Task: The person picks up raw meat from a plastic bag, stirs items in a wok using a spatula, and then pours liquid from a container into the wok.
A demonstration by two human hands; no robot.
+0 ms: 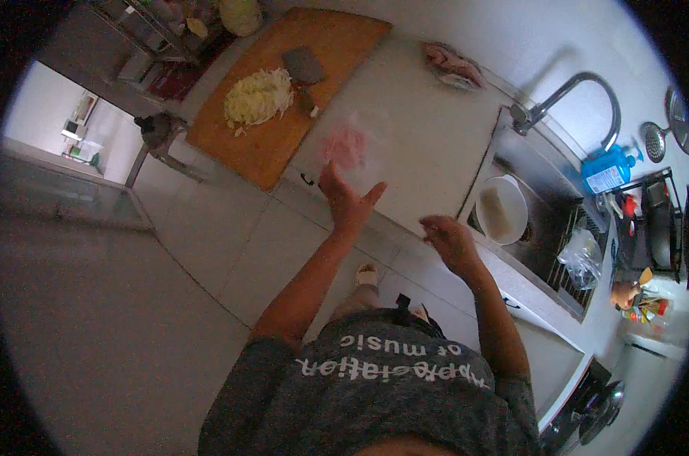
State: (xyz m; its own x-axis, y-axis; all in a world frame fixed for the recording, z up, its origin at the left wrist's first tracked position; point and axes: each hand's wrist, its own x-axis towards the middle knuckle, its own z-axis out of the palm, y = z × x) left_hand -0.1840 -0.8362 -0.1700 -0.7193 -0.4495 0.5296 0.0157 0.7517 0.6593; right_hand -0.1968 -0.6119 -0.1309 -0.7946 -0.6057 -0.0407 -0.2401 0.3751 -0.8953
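Observation:
On the pale countertop [430, 131] lies a thin see-through plastic bag [373, 128] with something pink [344, 147] in or on it, too blurred to name. My left hand [349, 202] is at its near edge, thumb spread wide from the fingers; whether the fingertips touch the bag is unclear. My right hand [450, 242] hovers by the counter's front edge, left of the sink, fingers bent; I see nothing in it, but its inner side is hidden. Beyond my left hand, a wooden cutting board [253, 151] carries shredded pale cabbage [259, 97] and a cleaver [304, 65].
A white bowl [518, 196] holding something beige stands in the steel sink [541, 251], under a curved faucet [595, 77]. A blue pump bottle [606, 171] is behind it. A crumpled plastic bag [582, 259] sits on the rack. A pinkish cloth-like bundle [452, 65] lies against the wall.

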